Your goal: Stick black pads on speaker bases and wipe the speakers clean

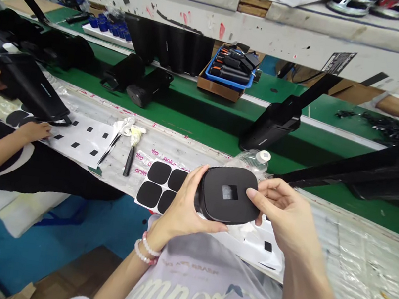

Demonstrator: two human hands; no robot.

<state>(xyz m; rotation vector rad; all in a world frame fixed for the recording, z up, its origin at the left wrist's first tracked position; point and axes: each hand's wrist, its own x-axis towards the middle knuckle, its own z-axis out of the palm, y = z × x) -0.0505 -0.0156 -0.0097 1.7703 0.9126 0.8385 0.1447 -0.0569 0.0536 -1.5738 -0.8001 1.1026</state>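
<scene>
A black housing [210,198] is held up in front of me, its rounded-square end face [239,206] turned toward me. A small rectangular window [229,192] sits in the middle of that face. My left hand [185,205] is closed around the housing's left side, thumb along the lower edge. At the right edge my right hand [277,206] grips it, thumb on the face and fingers curled at the rim. Behind the left hand lies a sheet of black rounded-square stickers [149,193]. A white sheet with small black squares [267,246] is partly hidden below the housing.
A clear bottle with a white cap [264,156] lies behind the housing. Beyond, a black unit [270,127] stands on the green conveyor [196,119], near a blue tray [228,78]. A black-handled brush [129,161] lies left. A co-worker's hands [33,130] handle another black unit [32,87].
</scene>
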